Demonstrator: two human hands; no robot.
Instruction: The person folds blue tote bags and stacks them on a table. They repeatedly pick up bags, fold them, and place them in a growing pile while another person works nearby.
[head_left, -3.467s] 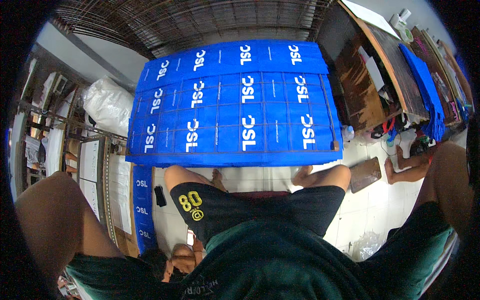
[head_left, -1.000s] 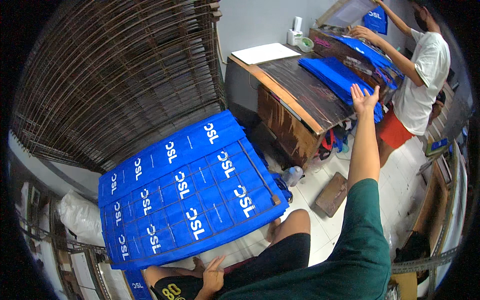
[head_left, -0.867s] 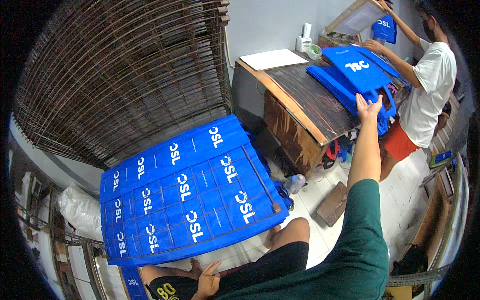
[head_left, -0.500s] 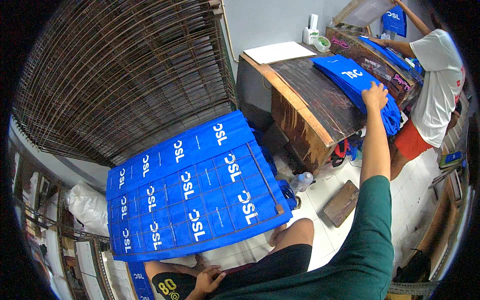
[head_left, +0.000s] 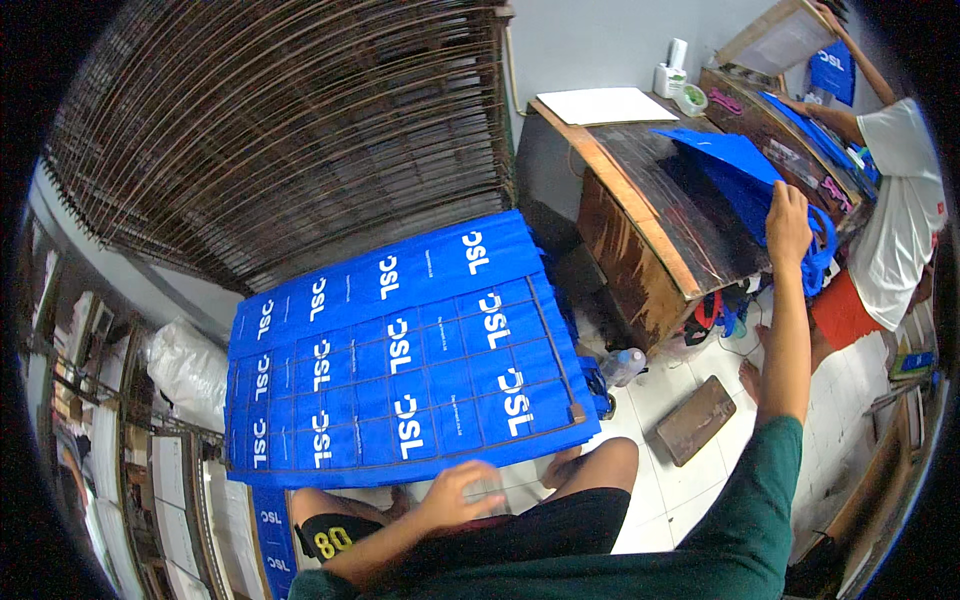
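My right hand (head_left: pixel 789 222) reaches out to the upper right and is closed on the edge of a blue fabric bag (head_left: pixel 735 160). The bag's near end is lifted, its far end tapering down onto the wooden table. Blue loops like handles (head_left: pixel 825 245) hang beside the hand. Above my lap, slightly blurred, my left hand (head_left: pixel 458 497) is raised with fingers apart and holds nothing. In front of it lie blue sheets or bags with white print (head_left: pixel 370 290), spread in rows, the nearer ones on a wire rack tray (head_left: pixel 562 370).
A tall stack of wire racks (head_left: pixel 290 120) tilts up behind the blue rows. The dark wooden table (head_left: pixel 640 190) carries a white board (head_left: pixel 605 106). A co-worker in a white shirt (head_left: pixel 900 220) handles a framed screen (head_left: pixel 785 40) at right. A brown block (head_left: pixel 695 420) and bottle (head_left: pixel 627 365) are on the floor.
My right hand has closed on the bag and raised its near end. My left hand has lifted from my lap with fingers spread. The view has shifted, and the co-worker's screen frame has moved.
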